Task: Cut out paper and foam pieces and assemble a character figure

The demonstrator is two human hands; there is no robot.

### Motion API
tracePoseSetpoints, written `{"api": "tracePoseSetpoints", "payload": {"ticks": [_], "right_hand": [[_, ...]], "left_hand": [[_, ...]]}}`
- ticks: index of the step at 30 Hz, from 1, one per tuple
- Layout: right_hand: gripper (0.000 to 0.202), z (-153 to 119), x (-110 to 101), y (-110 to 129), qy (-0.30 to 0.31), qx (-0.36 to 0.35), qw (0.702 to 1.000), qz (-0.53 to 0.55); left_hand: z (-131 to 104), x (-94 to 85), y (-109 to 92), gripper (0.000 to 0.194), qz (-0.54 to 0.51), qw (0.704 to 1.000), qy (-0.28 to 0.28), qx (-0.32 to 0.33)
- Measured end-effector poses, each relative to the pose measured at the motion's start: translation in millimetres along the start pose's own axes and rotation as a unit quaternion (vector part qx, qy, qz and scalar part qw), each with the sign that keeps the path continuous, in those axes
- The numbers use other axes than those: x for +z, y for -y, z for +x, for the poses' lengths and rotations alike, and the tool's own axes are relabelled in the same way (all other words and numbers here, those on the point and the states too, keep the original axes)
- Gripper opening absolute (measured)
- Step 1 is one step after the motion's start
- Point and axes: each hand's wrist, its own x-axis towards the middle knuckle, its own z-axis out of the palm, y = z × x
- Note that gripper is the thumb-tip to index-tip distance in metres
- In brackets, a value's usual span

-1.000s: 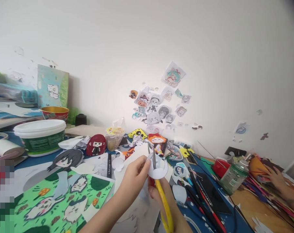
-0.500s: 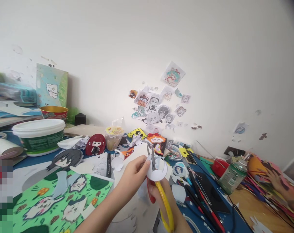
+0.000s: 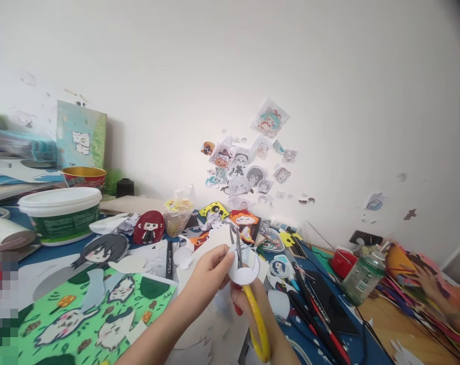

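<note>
The left hand (image 3: 209, 276) pinches a white paper cutout (image 3: 244, 267) — thin, floppy, best held by its rim — while the right hand (image 3: 252, 304), just beneath, is closed on yellow-handled scissors (image 3: 252, 309), blades slightly parted.

Matt paper disc (image 3: 245, 271) (glossy plastic scissor handles (image 3: 258, 324))

Left hand (image 3: 209, 276): I pinch the paper circle (image 3: 245, 267).
Right hand (image 3: 252, 304): I grip yellow scissors (image 3: 254, 317), blades in the paper.
</note>
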Motion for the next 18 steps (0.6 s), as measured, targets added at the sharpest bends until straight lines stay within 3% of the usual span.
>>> {"api": "tracePoseSetpoints", "payload": {"ticks": [5, 9, 12, 15, 18], "right_hand": [[0.038, -7.5, 0.1, -2.4, -0.023, -0.032, 0.999, 0.000], [0.047, -5.7, -0.6, -13.9, -0.084, 0.006, 0.996, 0.004], [0.041, 2.3, -5.4, -22.4, -0.134, 0.019, 0.990, 0.030], [0.035, 7.3, -11.6, -18.9, -0.176, 0.020, 0.983, 0.048], [0.040, 4.8, -14.8, -3.3, -0.206, 0.004, 0.973, 0.104]], "left_hand": [[2.1, -7.1, -1.3, 0.032, -0.008, 0.996, -0.080, 0.022], [3.3, -17.6, -6.8, 0.030, 0.034, 0.984, -0.166, 0.053], [4.6, -23.2, -9.2, 0.029, 0.057, 0.976, -0.203, 0.052], [6.0, -24.0, -8.4, 0.029, 0.039, 0.984, -0.172, 0.025], [6.4, -19.9, -5.4, 0.029, 0.024, 0.997, -0.065, -0.020]]}}
